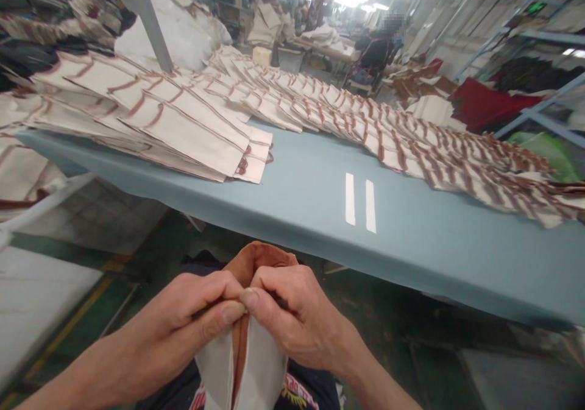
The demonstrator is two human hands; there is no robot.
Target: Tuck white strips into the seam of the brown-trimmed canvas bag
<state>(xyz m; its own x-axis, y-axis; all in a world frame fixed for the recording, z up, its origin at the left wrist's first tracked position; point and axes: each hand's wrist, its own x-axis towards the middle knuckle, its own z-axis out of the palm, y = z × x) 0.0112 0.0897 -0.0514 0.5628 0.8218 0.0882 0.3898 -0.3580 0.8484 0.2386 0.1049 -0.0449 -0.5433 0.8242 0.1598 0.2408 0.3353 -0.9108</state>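
My left hand (208,312) and my right hand (295,312) meet in front of my body, just short of the table. Between them they pinch a cream and brown fabric piece (262,361). Its brown part curves up behind my fingers, while two cream panels hang below with a brown strip showing between them. Both thumbs press near the same spot at the top of the cream panels. Whatever lies right under the fingertips is hidden. Two white strips (350,200) lie side by side on the blue table (292,172), beyond my hands.
A stack of cream fabric pieces with brown trim (192,133) lies on the table's left. Overlapping rows of similar pieces (411,136) run along its far side to the right. A metal post (148,23) rises at the left. One person (377,53) sits in the background.
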